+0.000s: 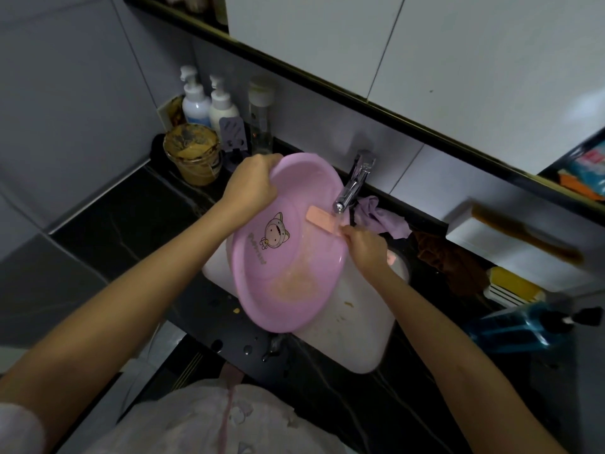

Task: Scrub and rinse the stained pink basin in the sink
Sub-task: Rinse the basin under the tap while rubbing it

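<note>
The white sink (360,329) sits at frame centre, its left half hidden behind the tilted pink basin (294,257), which is held over it with orange-brown residue pooled in its lower part. The left hand (252,186) grips the basin's upper rim; the right hand (366,249) pinches a peach strip (322,221), hard to identify, under the tap (355,181). Writing beside the basin's cartoon figure is too blurred to read
</note>
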Available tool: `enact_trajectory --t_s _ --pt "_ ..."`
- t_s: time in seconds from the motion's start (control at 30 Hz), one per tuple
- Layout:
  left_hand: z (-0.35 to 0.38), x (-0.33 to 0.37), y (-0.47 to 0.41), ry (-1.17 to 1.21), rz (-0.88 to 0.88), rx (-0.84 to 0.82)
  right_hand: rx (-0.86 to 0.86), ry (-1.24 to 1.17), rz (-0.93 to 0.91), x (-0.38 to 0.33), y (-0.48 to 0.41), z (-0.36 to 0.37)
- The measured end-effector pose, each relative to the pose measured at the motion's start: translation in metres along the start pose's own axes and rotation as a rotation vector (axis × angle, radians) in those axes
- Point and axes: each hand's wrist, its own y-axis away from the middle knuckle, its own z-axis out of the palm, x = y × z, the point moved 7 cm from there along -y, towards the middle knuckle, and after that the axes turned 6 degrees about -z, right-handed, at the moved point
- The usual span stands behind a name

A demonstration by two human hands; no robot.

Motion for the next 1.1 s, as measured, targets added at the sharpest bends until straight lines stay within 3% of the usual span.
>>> enact_trajectory --t_s 0.4,0.53,0.7,0.73,0.9,1.1 --pt "0.001 -0.035 -0.007 0.129 -0.074 -0.028 -0.308 -0.350 0.270 -0.037 0.098 0.041" --pt "0.002 -0.040 -0.009 0.151 -0.059 -0.029 -0.438 -0.634 0.389 -0.076 0.117 0.041" --pt "0.005 -0.055 -0.011 0.199 -0.074 -0.055 -0.541 -1.181 0.600 -0.117 0.132 0.038" --pt "0.006 -0.060 -0.013 0.209 -0.077 -0.062 -0.523 -1.154 0.607 -0.114 0.130 0.037" --pt "0.011 -0.082 -0.018 0.248 -0.102 -0.085 -0.239 -0.537 0.572 -0.053 0.124 0.014" --pt "0.023 -0.115 -0.013 0.408 -0.186 -0.140 -0.283 -0.559 0.666 -0.020 0.119 0.039"
